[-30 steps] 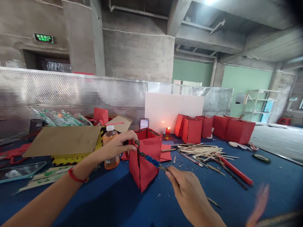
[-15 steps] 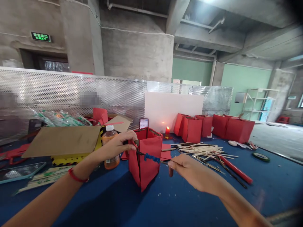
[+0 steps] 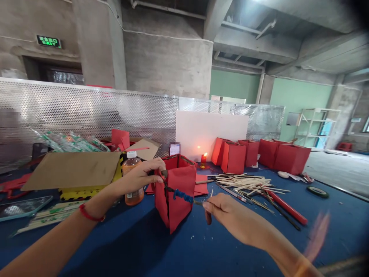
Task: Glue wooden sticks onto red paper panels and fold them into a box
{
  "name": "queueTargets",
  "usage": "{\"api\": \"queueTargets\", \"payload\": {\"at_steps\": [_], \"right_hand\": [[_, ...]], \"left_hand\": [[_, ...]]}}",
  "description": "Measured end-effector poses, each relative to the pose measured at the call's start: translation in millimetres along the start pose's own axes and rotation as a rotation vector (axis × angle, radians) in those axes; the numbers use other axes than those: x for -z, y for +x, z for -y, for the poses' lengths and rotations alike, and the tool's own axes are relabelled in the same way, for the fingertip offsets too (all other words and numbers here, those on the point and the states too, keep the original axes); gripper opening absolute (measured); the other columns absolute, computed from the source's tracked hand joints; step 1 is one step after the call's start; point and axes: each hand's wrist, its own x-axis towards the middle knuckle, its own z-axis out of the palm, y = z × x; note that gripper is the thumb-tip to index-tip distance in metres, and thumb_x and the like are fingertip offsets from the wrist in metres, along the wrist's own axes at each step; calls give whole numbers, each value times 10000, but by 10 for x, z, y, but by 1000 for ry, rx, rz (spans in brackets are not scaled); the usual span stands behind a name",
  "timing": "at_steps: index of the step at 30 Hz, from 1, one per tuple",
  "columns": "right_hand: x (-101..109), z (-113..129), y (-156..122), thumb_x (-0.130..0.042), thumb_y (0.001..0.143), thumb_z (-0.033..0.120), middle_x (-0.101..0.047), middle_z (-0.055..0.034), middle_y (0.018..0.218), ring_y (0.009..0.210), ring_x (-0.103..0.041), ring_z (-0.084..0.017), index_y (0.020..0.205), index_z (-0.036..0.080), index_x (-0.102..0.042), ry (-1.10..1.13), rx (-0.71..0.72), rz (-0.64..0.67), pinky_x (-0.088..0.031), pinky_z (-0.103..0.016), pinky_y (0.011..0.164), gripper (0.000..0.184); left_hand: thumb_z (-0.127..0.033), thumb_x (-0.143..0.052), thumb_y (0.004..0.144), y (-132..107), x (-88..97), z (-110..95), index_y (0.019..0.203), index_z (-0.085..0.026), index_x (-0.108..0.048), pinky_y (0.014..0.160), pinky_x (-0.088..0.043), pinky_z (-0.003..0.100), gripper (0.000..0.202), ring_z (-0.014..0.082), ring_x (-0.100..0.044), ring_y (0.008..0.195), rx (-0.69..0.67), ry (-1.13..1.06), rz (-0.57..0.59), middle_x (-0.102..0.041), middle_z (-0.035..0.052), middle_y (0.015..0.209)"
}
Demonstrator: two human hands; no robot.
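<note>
So — left hand point(image 3: 140, 177) pinches rim of red paper box point(image 3: 178, 209) on blue table point(image 3: 86, 250); right hand point(image 3: 233, 215) narrow on blue-wrapped tool point(image 3: 182, 196) at seam. Slip could tear paper — lit candle point(image 3: 203, 159) close behind.

Six red paper boxes point(image 3: 177, 200): five far right, one near between the left hand point(image 3: 138, 179) and right hand point(image 3: 236, 217). One bottle point(image 3: 132, 184), one lit candle point(image 3: 204, 159).

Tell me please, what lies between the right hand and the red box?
In the head view, a thin tool with a blue-wrapped shaft spans the gap from the right hand to the red box.
</note>
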Motion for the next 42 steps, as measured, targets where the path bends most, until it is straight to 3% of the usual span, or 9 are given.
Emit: {"api": "queueTargets", "payload": {"at_steps": [9,13,17,19,22,25,28,33,42], "right_hand": [[-84,-179,-228,-329,984,482,-619,-36,864,845,-570,-191,794,217,-654,-35,-62,-77,-393,-298,776,461],[-169,-282,-368,-342,973,496,-640,-46,923,933,-569,-213,811,224,-671,-6,-95,-18,-391,-313,871,457],[-239,-413,-487,-418,937,523,-639,-51,917,922,-569,-209,805,226,-713,52,-131,37,-407,-301,872,439],[-229,-441,-488,-426,920,572,-596,-41,803,807,-556,-182,794,213,-717,137,-136,-11,-431,-276,763,479],[-166,-314,-303,-418,906,616,-430,11,601,553,-415,-121,836,182,-707,386,-34,-165,-344,-245,519,527],[-101,11,117,-534,867,556,-436,27,609,458,-264,-79,968,182,-702,634,180,-392,-247,-246,433,422],[-62,335,607,-670,784,323,-622,-16,798,550,-431,-92,985,222,-721,599,371,-516,-401,-260,536,231],[-43,449,1049,-684,733,157,-718,-31,927,912,-640,-188,906,218,-744,448,461,-300,-481,-365,865,193],[-13,340,1051,-695,746,155,-723,-6,831,832,-657,-153,846,199,-741,468,503,-125,-506,-334,828,119]], "left_hand": [[-355,-573,885,-28,36,67,764,-165,-533,706,-425,257,229,132,-499,747,61,-64,-34,-539,5,791],[-354,-574,872,-31,39,55,762,-168,-524,711,-448,256,222,135,-518,761,82,-25,-33,-554,9,799],[-349,-591,860,-24,41,-16,768,-174,-527,703,-466,251,208,136,-530,776,107,-11,-33,-559,6,807],[-363,-591,862,-21,43,-54,786,-175,-537,675,-472,244,210,130,-530,752,114,-30,-9,-561,3,800],[-376,-583,872,-20,45,-92,806,-174,-549,657,-473,238,216,124,-529,732,110,-32,9,-566,2,798],[-360,-579,880,-22,38,-101,842,-174,-567,682,-471,243,191,129,-538,756,111,-5,3,-582,9,824],[-350,-604,869,-23,25,-91,880,-173,-581,712,-465,254,178,136,-546,780,104,16,-5,-594,16,856],[-374,-629,856,-16,-2,-80,861,-176,-585,760,-452,271,203,151,-542,830,93,46,-18,-581,12,862],[-485,-601,857,-3,-29,-53,862,-181,-589,771,-458,291,304,161,-528,841,89,87,-30,-571,20,868]]}}
